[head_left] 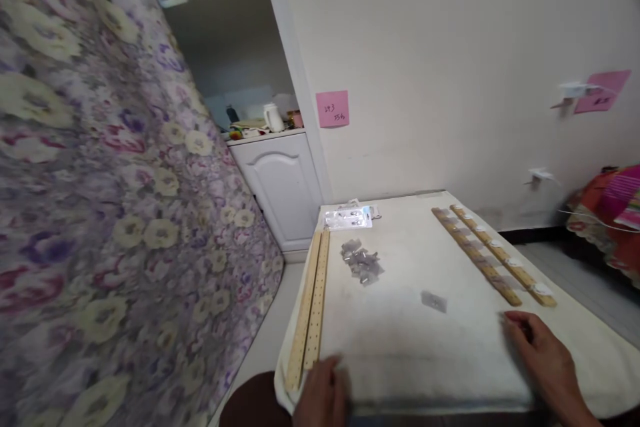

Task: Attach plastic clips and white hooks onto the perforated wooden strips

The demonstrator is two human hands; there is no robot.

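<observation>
At the front edge of the cloth-covered table (400, 360), my left hand (323, 395) is beside the near ends of two pale wooden strips (316, 293) with rows of small holes. Motion blurs its fingers, so its grip is unclear. My right hand (545, 357) is at the right, fingers curled and thumb and forefinger close together; anything between the tips is too small to make out. Just beyond it lie two wooden strips (480, 253) with small clear packets and white round pieces along them. A single small clear packet (434, 301) lies between my hands.
A heap of small clear packets (361, 263) sits left of the table's middle. Behind it is a clear plastic package (350, 217). A floral curtain (125, 180) hangs at the left, beside a white cabinet (280, 193). Chargers (541, 175) are plugged into the wall.
</observation>
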